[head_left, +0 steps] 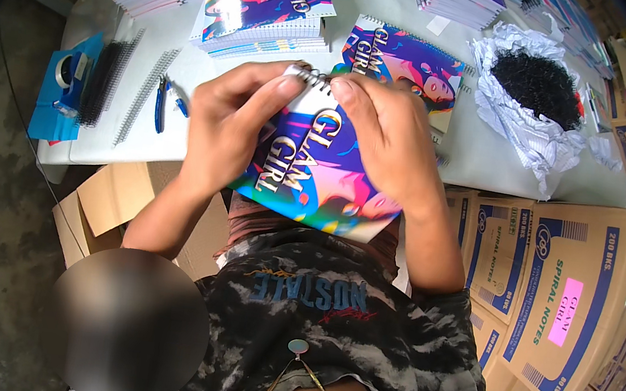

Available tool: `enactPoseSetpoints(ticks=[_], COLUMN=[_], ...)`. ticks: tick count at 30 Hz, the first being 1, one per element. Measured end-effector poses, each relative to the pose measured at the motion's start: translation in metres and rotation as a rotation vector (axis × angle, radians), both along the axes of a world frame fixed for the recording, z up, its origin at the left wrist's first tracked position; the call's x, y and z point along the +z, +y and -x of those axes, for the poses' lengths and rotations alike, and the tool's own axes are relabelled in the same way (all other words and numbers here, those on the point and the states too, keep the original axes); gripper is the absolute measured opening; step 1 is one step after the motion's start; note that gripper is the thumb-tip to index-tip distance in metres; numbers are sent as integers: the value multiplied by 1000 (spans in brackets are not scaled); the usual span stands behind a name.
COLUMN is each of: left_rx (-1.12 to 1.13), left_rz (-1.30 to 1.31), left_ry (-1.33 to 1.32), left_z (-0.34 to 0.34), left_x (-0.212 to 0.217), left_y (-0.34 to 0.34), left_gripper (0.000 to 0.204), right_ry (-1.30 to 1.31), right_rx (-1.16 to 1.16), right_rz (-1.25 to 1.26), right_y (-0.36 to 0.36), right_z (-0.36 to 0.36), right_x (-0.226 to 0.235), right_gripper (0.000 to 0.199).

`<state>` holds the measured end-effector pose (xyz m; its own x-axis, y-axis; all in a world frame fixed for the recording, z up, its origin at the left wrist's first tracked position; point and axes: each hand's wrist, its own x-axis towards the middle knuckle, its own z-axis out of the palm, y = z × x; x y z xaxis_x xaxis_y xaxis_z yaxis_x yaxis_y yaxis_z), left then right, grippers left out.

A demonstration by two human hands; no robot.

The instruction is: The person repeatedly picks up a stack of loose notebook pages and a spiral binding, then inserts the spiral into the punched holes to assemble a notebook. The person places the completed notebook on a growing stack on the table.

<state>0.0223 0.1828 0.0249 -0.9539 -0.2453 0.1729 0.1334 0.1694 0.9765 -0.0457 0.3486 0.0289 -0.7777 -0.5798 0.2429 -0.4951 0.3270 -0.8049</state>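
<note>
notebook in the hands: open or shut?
Shut. The notebook shows its full colourful front cover with no pages fanned out; the left hand and right hand pinch the spiral wire at its top edge.

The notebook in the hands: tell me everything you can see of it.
The notebook is small, with a glossy cover in blue, purple, pink and yellow and large white lettering. A metal spiral binding runs along its top edge. It is closed, tilted, and held above the person's lap at the near edge of the table. The left hand and right hand grip it from either side, with fingertips at the spiral.
</note>
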Motion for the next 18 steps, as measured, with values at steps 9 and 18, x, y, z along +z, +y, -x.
enactPoseSetpoints(ticks=[9,18], left_rx=[-467,79], left_rz=[-235,503], left_ry=[-33,428], left_z=[49,73], left_x=[-22,6], left_y=[-23,-12], left_gripper=[8,52], right_ry=[-301,5], right_rx=[-141,-431], right_rz=[498,1018], right_y=[-12,20], right_z=[10,19], right_x=[-50,-36], right_gripper=[19,42])
